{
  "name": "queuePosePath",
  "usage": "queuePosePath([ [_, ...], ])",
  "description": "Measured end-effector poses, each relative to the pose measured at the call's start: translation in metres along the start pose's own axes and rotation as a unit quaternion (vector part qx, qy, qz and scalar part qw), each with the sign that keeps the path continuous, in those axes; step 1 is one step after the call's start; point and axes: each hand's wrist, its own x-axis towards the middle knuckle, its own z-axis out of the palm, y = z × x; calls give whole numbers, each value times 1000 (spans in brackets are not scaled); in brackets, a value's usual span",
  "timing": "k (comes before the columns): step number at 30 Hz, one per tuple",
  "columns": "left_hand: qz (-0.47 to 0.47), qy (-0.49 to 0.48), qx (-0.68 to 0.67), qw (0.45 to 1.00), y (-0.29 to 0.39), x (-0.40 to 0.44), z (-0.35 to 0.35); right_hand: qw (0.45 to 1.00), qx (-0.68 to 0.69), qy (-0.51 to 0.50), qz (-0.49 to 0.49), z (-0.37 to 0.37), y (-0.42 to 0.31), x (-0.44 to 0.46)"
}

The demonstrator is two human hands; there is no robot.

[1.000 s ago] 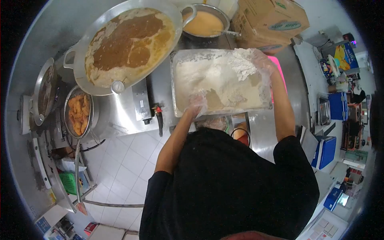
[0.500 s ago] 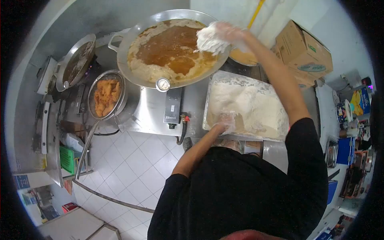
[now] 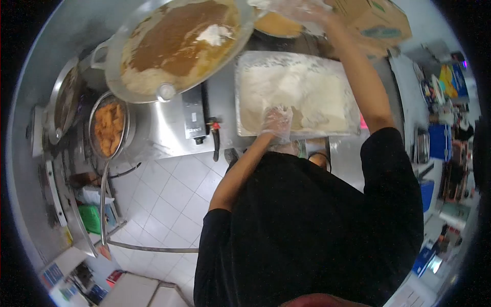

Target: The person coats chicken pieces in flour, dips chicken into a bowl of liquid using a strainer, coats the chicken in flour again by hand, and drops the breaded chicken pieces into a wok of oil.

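Note:
My left hand (image 3: 277, 122), in a clear glove dusted with flour, rests at the near side of a metal tray (image 3: 238, 87). Its fingers reach forward onto the white flour (image 3: 294, 84), loosely apart, with nothing seen in them. At the top edge of the view, my right hand (image 3: 303, 10), also gloved and floury, is beside the wok's right rim, above a bowl of yellowish liquid (image 3: 277, 25). Blur and the frame edge hide its fingers. In the large wok (image 3: 113, 64) of foaming brown oil lies a white floury clump (image 3: 215, 35).
A long-handled strainer (image 3: 126, 137) with golden fried pieces (image 3: 108, 128) stands left of the burner (image 3: 194, 115). Farther left is a second wok (image 3: 65, 105). A dial thermometer (image 3: 165, 92) sits on the large wok's rim. A cardboard box (image 3: 378, 20) stands at back right.
The white floury clump that my right hand held over the wok is now in the oil. My right hand has moved right, off the oil. The whole view has shifted, with the wok now higher and farther left.

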Motion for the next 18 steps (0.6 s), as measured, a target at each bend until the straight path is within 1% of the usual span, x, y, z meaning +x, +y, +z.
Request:
queuePosePath([
  [1,-18,-8,-19,1000,10,5,-2,997,-20,76,-8,-1,18,-26],
  [2,-37,-14,-34,999,14,11,0,958,-225,147,-99,23,86,-22],
  [3,-43,-55,-14,997,15,20,9,865,-418,206,-187,65,164,-17],
  [4,-50,-95,7,994,14,31,26,927,-347,116,-88,93,202,-29],
  [5,-56,-134,30,989,9,41,42,966,-256,30,13,123,246,-47],
  [6,-36,-152,4,988,1,47,59,977,-176,-51,107,170,299,-65],
  [7,-16,-172,-23,985,-6,50,76,973,-156,-112,124,221,347,-84],
  [8,4,-192,-49,980,-8,56,87,969,-145,-160,116,278,388,-102],
  [9,-2,-207,-45,977,-4,66,95,951,-212,-205,-90,318,400,-120],
  [10,-6,-224,-41,974,3,76,105,959,-206,-168,-103,352,408,-129],
  [12,-46,-244,-44,968,18,83,107,968,-193,-91,-129,419,419,-137],
  [13,-80,-249,-52,964,35,88,91,971,-186,-52,-139,445,418,-141],
  [14,-112,-253,-59,959,48,92,81,972,-181,-12,-148,461,415,-147],
  [15,-139,-273,-49,951,52,94,79,982,-152,-57,-99,452,398,-149],
  [17,-193,-303,-26,933,49,104,75,985,-92,-143,-8,404,361,-144],
  [18,-117,-265,-33,957,32,104,87,993,-17,-119,17,407,368,-143],
])
